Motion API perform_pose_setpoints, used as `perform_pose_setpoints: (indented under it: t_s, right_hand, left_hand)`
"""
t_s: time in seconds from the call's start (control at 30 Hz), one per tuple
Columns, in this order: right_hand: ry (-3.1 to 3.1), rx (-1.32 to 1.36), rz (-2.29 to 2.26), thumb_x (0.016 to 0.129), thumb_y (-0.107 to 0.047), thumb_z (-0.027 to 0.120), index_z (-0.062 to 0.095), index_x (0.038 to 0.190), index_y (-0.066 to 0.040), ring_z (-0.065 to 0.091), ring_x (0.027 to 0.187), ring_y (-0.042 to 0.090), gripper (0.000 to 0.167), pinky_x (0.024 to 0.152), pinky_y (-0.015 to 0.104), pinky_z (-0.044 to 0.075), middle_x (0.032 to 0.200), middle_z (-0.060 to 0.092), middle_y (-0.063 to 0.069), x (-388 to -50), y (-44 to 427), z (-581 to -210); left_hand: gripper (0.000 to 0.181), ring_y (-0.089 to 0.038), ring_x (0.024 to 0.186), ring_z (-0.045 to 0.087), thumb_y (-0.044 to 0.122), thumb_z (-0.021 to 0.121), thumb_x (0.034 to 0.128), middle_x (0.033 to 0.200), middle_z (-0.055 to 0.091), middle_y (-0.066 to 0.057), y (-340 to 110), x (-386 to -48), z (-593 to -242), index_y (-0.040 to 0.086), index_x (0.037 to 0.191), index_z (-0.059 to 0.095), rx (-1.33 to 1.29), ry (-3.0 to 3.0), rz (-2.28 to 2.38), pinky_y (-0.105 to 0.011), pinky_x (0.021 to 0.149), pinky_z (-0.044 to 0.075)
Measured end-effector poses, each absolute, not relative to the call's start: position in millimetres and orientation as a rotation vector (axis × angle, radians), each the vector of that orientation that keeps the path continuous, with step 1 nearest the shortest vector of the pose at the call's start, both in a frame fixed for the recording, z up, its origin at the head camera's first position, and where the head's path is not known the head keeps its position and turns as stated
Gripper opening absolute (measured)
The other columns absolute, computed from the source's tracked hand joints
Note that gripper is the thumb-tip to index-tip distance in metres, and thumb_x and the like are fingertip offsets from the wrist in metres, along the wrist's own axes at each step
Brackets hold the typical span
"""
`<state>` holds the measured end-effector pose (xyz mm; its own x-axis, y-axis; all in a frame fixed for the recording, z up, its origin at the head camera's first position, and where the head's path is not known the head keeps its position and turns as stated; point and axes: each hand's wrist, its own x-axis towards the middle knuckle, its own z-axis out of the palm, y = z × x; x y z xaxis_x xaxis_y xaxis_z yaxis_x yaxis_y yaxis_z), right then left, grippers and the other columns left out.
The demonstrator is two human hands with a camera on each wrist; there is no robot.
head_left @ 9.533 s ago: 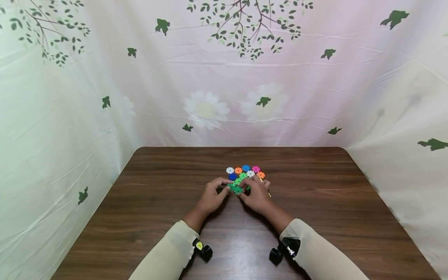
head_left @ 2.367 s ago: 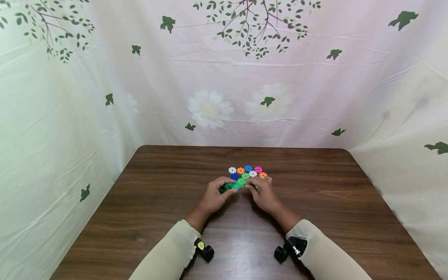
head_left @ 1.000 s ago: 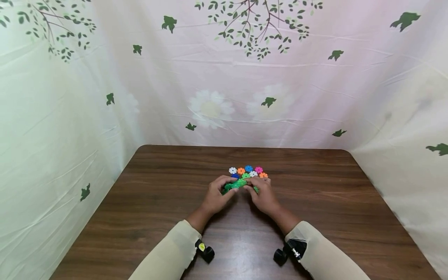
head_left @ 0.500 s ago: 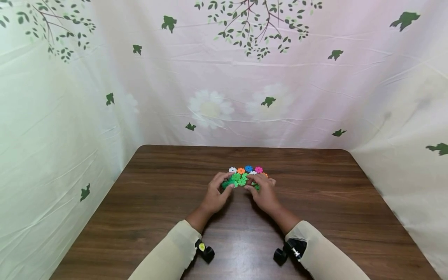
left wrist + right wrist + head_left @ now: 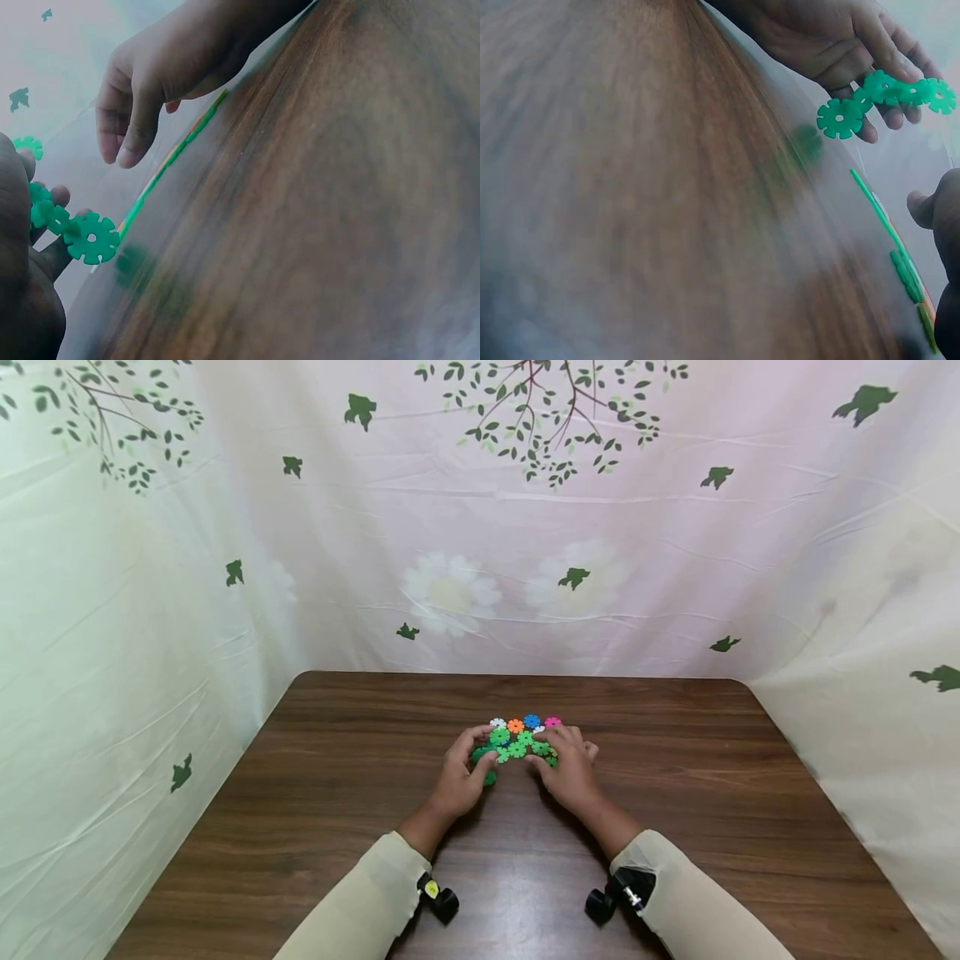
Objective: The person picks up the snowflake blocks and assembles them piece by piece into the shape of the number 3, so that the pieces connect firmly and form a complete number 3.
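My left hand point(image 5: 459, 777) pinches a short chain of joined green snowflake discs point(image 5: 885, 88) between thumb and fingers, raised above the table. One notched disc of it hangs lowest in the left wrist view. My right hand point(image 5: 572, 777) has its fingers bent loosely downward over the right side of a flat group of discs, and nothing shows in its grasp. In that group, green discs point(image 5: 517, 749) lie nearest me. Behind them are an orange disc point(image 5: 515, 726), a blue disc point(image 5: 532, 721), a pink disc point(image 5: 552, 722) and white ones, partly hidden by the hands.
The brown wooden table point(image 5: 337, 735) extends around the discs on all sides. A printed cloth point(image 5: 495, 518) with leaves and flowers hangs behind it and along both sides. Black wrist cameras sit at both sleeve cuffs, close above the tabletop.
A second ago the green chain stretched from the left hand toward the right fingertips. Now the left hand alone holds it, turned more upright, and the right hand has shifted slightly right.
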<state>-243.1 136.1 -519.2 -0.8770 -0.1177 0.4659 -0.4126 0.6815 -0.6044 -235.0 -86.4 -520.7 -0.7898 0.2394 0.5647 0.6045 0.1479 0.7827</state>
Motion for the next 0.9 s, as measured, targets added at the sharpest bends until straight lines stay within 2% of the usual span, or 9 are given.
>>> perform_pose_setpoints:
  t_s: [0.07,0.13,0.27,0.33,0.57,0.9]
  right_hand:
    - [-2.516,0.406,1.028,0.089,-0.013,0.091,0.078,0.123,-0.004,0.056,0.124,0.037,0.038,0.100,0.064,0.026,0.129,0.072,0.015,-243.6,136.3,-519.0]
    - [-2.529,0.397,1.018,0.089,-0.014,0.091,0.078,0.124,-0.004,0.055,0.125,0.037,0.038,0.100,0.064,0.026,0.130,0.071,0.015,-244.2,136.7,-518.6]
    - [-2.546,0.388,0.999,0.090,-0.016,0.090,0.078,0.124,-0.005,0.053,0.127,0.037,0.038,0.100,0.065,0.026,0.132,0.070,0.015,-244.9,137.4,-519.0]
    - [-2.552,0.386,0.997,0.090,-0.015,0.090,0.078,0.124,-0.005,0.053,0.128,0.038,0.038,0.099,0.065,0.026,0.132,0.070,0.015,-245.1,137.5,-519.9]
    - [-2.590,0.344,0.980,0.091,-0.016,0.089,0.078,0.124,-0.006,0.051,0.129,0.038,0.036,0.100,0.065,0.024,0.134,0.068,0.015,-245.1,137.8,-520.3]
    - [-2.614,0.288,0.999,0.092,-0.016,0.089,0.079,0.124,-0.007,0.050,0.128,0.038,0.035,0.101,0.064,0.023,0.132,0.068,0.014,-245.8,139.8,-519.1]
  left_hand:
    - [0.039,-0.044,0.095,0.072,-0.001,0.060,0.1092,0.127,0.064,-0.030,-86.5,-234.1,-518.9,-0.014,0.146,0.053,-0.809,-2.135,-1.722,-0.036,0.085,0.062]
    - [0.040,-0.043,0.097,0.072,-0.001,0.060,0.1097,0.128,0.064,-0.030,-86.6,-233.5,-518.0,-0.011,0.148,0.053,-0.805,-2.148,-1.735,-0.037,0.085,0.063]
    - [0.042,-0.038,0.109,0.067,0.001,0.059,0.1105,0.132,0.064,-0.026,-87.2,-233.8,-518.4,-0.005,0.152,0.053,-0.797,-2.167,-1.713,-0.043,0.091,0.062]
    - [0.043,-0.034,0.115,0.064,0.002,0.059,0.1107,0.134,0.063,-0.023,-87.4,-233.8,-518.6,-0.003,0.153,0.054,-0.790,-2.181,-1.686,-0.042,0.096,0.059]
    - [0.041,-0.033,0.121,0.062,0.001,0.060,0.1096,0.138,0.065,-0.020,-87.4,-233.6,-517.7,-0.003,0.151,0.058,-0.815,-2.174,-1.621,-0.051,0.104,0.055]
    - [0.039,-0.031,0.119,0.064,0.001,0.060,0.1099,0.136,0.065,-0.022,-88.4,-233.7,-518.4,-0.002,0.149,0.060,-0.828,-2.192,-1.587,-0.042,0.103,0.055]
